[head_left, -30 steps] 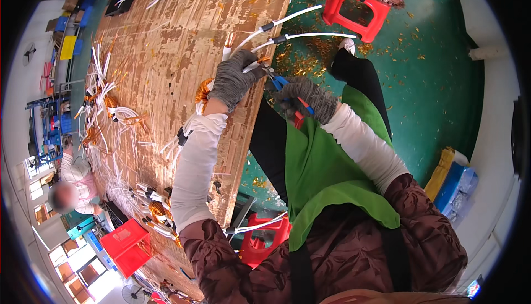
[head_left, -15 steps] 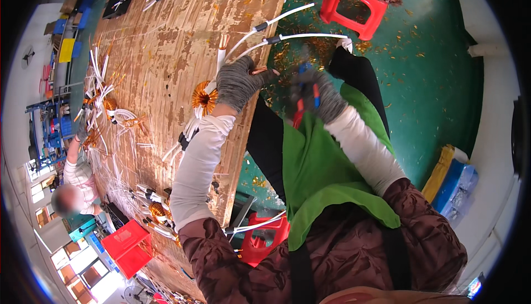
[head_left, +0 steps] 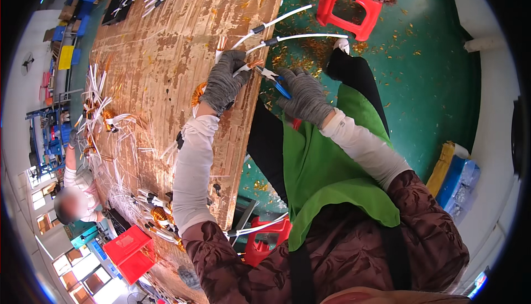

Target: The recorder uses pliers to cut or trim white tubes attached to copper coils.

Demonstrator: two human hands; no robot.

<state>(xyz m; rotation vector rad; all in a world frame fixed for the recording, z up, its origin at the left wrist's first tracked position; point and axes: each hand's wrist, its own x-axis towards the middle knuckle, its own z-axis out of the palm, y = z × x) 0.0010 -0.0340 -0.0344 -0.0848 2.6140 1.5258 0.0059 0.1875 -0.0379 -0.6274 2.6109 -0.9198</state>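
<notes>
My left hand (head_left: pixel 225 80), in a grey knit glove, is closed round a white-sleeved wire (head_left: pixel 242 70) at the table's right edge. Bare copper strands (head_left: pixel 255 64) stick out of the sleeve toward the right. My right hand (head_left: pixel 307 95), gloved alike, grips blue-handled pliers (head_left: pixel 276 82) whose jaws meet the copper strands. Whether the jaws are closed cannot be made out. Partly hidden beside my left wrist lies a copper-wound ring coil (head_left: pixel 198 94). Just beyond my left hand, white leads with black sleeves (head_left: pixel 270 42) reach over the table edge.
The worn wooden table (head_left: pixel 166 44) bears more coils and leads (head_left: pixel 160 215). A red stool (head_left: pixel 362 19) with a brown cushion stands far right of the table. Copper scraps litter the green floor (head_left: pixel 420 94). Across the table a person (head_left: pixel 80 193) works near a red bin (head_left: pixel 130 254).
My right hand has swung the pliers left, from above my lap to the copper wire end. The left hand has shifted slightly left and turned, and the white sleeve now shows.
</notes>
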